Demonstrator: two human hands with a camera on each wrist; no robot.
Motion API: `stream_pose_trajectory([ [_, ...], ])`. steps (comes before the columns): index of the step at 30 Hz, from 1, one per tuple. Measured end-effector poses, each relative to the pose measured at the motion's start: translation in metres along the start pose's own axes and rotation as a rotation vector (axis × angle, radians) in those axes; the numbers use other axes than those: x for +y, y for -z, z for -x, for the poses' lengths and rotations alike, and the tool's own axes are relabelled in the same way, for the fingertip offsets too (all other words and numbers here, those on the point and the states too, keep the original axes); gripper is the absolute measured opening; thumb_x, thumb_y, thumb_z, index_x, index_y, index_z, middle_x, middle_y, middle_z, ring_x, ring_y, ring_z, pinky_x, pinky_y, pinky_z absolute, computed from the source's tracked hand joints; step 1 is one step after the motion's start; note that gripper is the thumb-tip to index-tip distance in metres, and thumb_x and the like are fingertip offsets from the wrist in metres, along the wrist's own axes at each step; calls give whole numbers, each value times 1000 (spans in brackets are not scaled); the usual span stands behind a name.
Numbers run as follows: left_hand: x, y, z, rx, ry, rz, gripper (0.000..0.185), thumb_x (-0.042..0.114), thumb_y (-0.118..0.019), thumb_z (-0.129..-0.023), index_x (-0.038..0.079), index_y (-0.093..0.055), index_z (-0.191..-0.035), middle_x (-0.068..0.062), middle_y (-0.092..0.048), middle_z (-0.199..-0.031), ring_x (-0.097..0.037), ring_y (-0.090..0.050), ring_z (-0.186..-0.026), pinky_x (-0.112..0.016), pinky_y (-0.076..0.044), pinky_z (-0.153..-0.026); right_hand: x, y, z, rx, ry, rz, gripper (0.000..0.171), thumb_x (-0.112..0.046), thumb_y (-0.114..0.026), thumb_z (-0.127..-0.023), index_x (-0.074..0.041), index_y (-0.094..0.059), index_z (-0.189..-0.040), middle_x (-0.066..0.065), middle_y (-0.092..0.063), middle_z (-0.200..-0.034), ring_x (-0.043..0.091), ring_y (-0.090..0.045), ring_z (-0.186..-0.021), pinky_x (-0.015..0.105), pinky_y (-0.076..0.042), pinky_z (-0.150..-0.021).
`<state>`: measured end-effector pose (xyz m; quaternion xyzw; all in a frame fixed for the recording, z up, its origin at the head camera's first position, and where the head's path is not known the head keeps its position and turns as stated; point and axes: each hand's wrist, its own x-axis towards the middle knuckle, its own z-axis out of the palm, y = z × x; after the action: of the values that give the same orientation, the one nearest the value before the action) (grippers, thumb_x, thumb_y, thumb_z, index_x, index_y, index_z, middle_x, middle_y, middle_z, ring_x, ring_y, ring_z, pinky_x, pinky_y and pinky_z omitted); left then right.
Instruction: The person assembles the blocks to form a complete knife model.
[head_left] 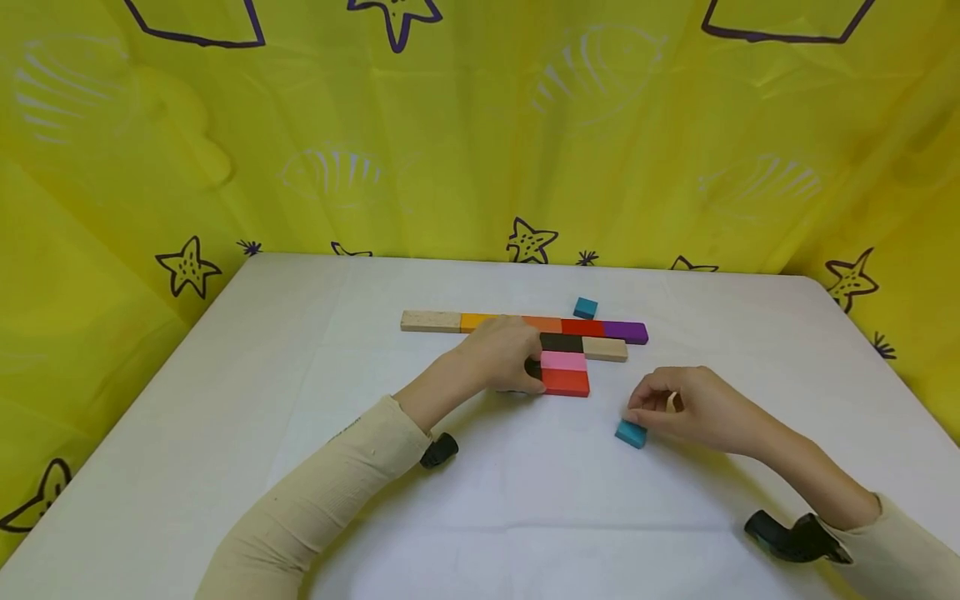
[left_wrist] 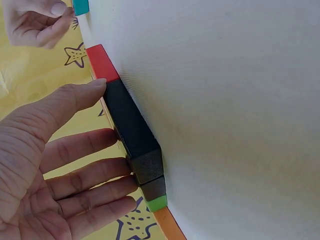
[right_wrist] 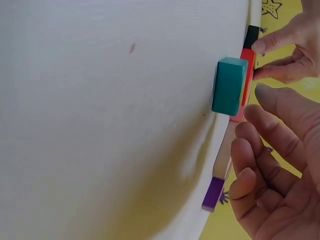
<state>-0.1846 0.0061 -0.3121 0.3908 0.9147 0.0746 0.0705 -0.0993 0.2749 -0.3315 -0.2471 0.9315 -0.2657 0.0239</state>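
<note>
My left hand (head_left: 495, 352) reaches over a group of flat coloured blocks. In the left wrist view its thumb presses the near side of a black block (left_wrist: 131, 117), where it meets a red block (left_wrist: 103, 64). The other fingers rest along the far side. A pink block (head_left: 564, 361) lies behind the red one. My right hand (head_left: 686, 407), fingers loosely bent, is beside a teal block (right_wrist: 230, 86) on the table. In the right wrist view its thumb and fingertips are close to that block, with a small gap.
A back row of blocks ends in a plain wooden block (head_left: 431, 322) on the left and a purple block (head_left: 626, 332) on the right. Behind it lies another small blue block (head_left: 585, 307). White cloth covers the table (head_left: 540, 500); a yellow curtain (head_left: 450, 125) hangs behind.
</note>
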Motion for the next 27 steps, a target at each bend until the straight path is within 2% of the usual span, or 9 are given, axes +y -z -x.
stream_pose_trajectory([
  [4,0,1,0,-4,10,9,26,40,-76,-79,15,-70,-77,3,-53,-68,-12,-46,-68,-23,-33,-58,3,6,11,99,5,49,10,-24,-78,-81,-26,-68,-85,-18,-57,-72,1,-51,-69,20,-43,-59],
  [6,0,0,1,-9,19,10,26,40,-76,-79,15,-71,-78,3,-54,-70,-12,-47,-69,-23,-33,-58,6,9,16,123,-16,64,11,-22,-78,-80,-24,-68,-85,-16,-56,-73,2,-50,-68,19,-42,-59],
  [13,-1,-1,2,-15,23,1,27,41,-76,-79,14,-74,-83,3,-57,-78,-13,-48,-73,-23,-34,-60,17,17,35,107,-179,55,14,-27,-77,-81,-19,-67,-87,-9,-57,-72,5,-50,-62,21,-45,-53],
  [16,-1,-1,1,-14,24,3,28,41,-76,-79,14,-73,-84,3,-58,-78,-13,-49,-72,-23,-35,-59,21,21,41,109,-215,34,16,-28,-76,-82,-16,-67,-88,-6,-57,-71,7,-50,-59,23,-46,-49],
  [22,0,-1,-1,-23,32,6,29,42,-75,-79,14,-75,-89,4,-59,-80,-13,-50,-75,-24,-36,-61,27,24,52,187,-192,56,13,-26,-79,-79,-23,-66,-83,-12,-60,-66,5,-54,-59,19,-40,-54],
  [27,1,-1,-1,-23,26,3,29,42,-75,-79,14,-75,-89,4,-59,-80,-13,-49,-75,-24,-35,-61,33,25,61,226,-174,67,17,-23,-82,-76,-25,-66,-83,-16,-61,-67,3,-54,-63,17,-37,-58],
])
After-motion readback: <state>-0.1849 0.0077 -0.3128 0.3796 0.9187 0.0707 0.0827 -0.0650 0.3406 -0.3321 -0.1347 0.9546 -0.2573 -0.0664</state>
